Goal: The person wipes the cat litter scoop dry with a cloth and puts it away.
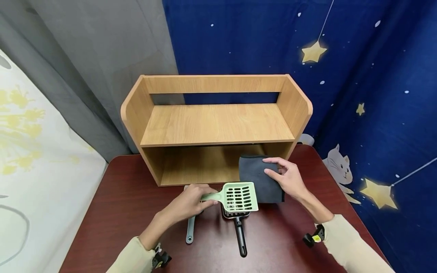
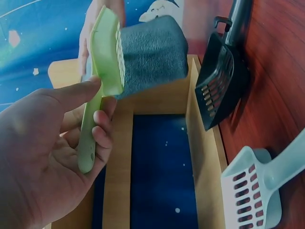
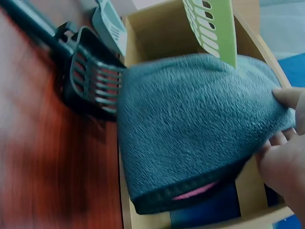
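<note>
My left hand grips the handle of a light green slotted litter scoop, its head pointing right in the head view. In my right hand, a folded dark grey cloth is pinched at one edge between thumb and fingers. The left wrist view puts the scoop's head in front of the cloth. Below the green scoop lies a black litter scoop, its head partly covered. A grey-blue litter scoop lies left of it, with its head mostly behind my left hand.
A two-level wooden shelf stands at the back of the dark red table. The cloth overlaps the right part of its lower opening. Grey and dark blue star-patterned curtains hang behind, and a white patterned cloth is at the left.
</note>
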A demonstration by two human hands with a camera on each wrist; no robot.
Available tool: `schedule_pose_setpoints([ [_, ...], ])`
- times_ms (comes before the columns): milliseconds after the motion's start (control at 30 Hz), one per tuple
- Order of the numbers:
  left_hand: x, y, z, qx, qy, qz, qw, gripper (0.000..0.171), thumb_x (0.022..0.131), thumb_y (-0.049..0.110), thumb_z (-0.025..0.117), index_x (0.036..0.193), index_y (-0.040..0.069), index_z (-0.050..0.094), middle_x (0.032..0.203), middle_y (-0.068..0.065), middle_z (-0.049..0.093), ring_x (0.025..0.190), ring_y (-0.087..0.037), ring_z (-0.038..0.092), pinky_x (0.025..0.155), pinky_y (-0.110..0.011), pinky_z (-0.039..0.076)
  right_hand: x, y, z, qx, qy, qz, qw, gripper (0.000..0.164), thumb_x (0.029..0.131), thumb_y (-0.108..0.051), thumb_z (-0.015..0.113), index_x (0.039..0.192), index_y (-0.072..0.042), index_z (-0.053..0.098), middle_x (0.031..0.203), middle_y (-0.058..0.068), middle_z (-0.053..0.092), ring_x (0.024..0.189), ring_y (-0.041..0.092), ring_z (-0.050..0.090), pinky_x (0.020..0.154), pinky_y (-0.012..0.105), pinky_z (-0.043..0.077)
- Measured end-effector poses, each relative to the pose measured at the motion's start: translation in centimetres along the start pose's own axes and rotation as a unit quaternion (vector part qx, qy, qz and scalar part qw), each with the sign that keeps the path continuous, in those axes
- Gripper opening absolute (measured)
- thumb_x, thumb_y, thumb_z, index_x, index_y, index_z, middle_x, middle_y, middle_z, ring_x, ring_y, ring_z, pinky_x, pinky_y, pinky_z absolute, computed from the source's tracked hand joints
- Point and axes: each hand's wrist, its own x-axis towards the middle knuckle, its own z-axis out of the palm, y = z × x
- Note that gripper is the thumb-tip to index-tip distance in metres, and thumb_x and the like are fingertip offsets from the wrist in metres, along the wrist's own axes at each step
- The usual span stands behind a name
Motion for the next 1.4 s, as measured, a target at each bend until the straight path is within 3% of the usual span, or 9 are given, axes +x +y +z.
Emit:
schedule_pose_setpoints([
  [133,0.6,0.4,0.3,-0.017,-0.017,0.016,0.9996,0.022,0.099,0.017,0.077,0.118,0.008,0.08,0.103,0.002,0.077,0.086,-0.001,0.062,0.076,-0.024,0.054,0.9,-0.3,1.5,0.028,-0.06,0.008,0.998,0.029,0.095,0.002,0.076,0.124,0.001,0.073,0.118,0.013,0.074,0.077,0.012,0.067,0.068,0.023,0.055],
  [300,1.3,0.8,0.7,-0.028,-0.023,0.033,0.9988,0.019,0.1,0.019,0.076,0.117,0.011,0.08,0.104,0.003,0.077,0.09,-0.002,0.065,0.08,-0.024,0.055,2.2,-0.6,3.1,0.058,-0.15,0.022,0.987,0.027,0.097,0.0,0.074,0.124,0.001,0.072,0.12,0.008,0.073,0.084,0.011,0.064,0.073,0.024,0.053],
  [467,1.4,0.8,0.6,-0.028,-0.022,0.038,0.9986,0.02,0.1,0.018,0.075,0.118,0.01,0.079,0.105,0.002,0.077,0.091,-0.003,0.066,0.081,-0.026,0.056,2.8,-1.0,3.5,0.056,-0.192,0.024,0.979,0.027,0.098,-0.003,0.073,0.125,-0.002,0.073,0.12,0.011,0.071,0.094,0.016,0.068,0.08,0.028,0.057],
  [567,0.7,0.3,0.1,-0.022,-0.015,0.023,0.9994,0.023,0.1,0.018,0.075,0.12,0.009,0.079,0.103,0.002,0.077,0.085,-0.001,0.062,0.076,-0.025,0.054,2.6,-1.2,2.5,0.038,-0.184,0.033,0.982,0.027,0.098,-0.004,0.074,0.125,-0.005,0.074,0.118,0.011,0.072,0.084,0.016,0.068,0.074,0.027,0.057],
  [733,-0.3,-0.3,-0.9,0.001,0.002,0.011,0.9999,0.024,0.098,0.017,0.077,0.119,0.006,0.079,0.099,0.001,0.076,0.075,-0.001,0.055,0.071,-0.024,0.051,2.0,-1.3,0.5,-0.017,-0.158,0.022,0.987,0.027,0.097,-0.004,0.075,0.124,-0.009,0.075,0.113,0.01,0.072,0.065,0.012,0.051,0.061,0.025,0.046],
  [833,-0.3,-0.3,-1.1,0.002,0.008,0.014,0.9999,0.023,0.098,0.015,0.077,0.118,0.005,0.079,0.099,0.001,0.076,0.076,-0.001,0.057,0.071,-0.028,0.055,2.2,-1.3,0.5,-0.011,-0.161,0.013,0.987,0.027,0.097,-0.002,0.074,0.124,-0.007,0.074,0.113,0.012,0.072,0.068,0.014,0.056,0.062,0.026,0.049],
  [967,0.4,0.4,-0.7,-0.005,0.0,0.025,0.9997,0.023,0.099,0.017,0.076,0.12,0.007,0.079,0.104,0.0,0.077,0.086,-0.003,0.064,0.078,-0.033,0.058,3.1,-1.7,2.1,0.001,-0.181,-0.005,0.984,0.027,0.097,-0.002,0.074,0.123,-0.007,0.075,0.116,0.011,0.074,0.07,0.011,0.058,0.066,0.024,0.051],
  [1167,1.4,1.1,0.0,-0.009,0.005,0.034,0.9994,0.018,0.1,0.018,0.075,0.116,0.01,0.079,0.102,0.002,0.076,0.089,-0.006,0.066,0.08,-0.03,0.057,4.2,-2.2,3.9,0.019,-0.209,-0.032,0.977,0.027,0.097,0.0,0.073,0.124,-0.003,0.075,0.115,0.014,0.074,0.071,0.013,0.061,0.068,0.024,0.051],
  [1400,0.6,0.2,-0.5,-0.006,0.015,0.014,0.9998,0.021,0.098,0.016,0.077,0.116,0.006,0.079,0.104,-0.002,0.079,0.083,-0.004,0.063,0.075,-0.031,0.057,2.9,-1.8,1.2,-0.032,-0.191,-0.009,0.981,0.027,0.097,-0.003,0.075,0.124,-0.011,0.077,0.115,0.008,0.074,0.065,0.01,0.051,0.063,0.025,0.047],
])
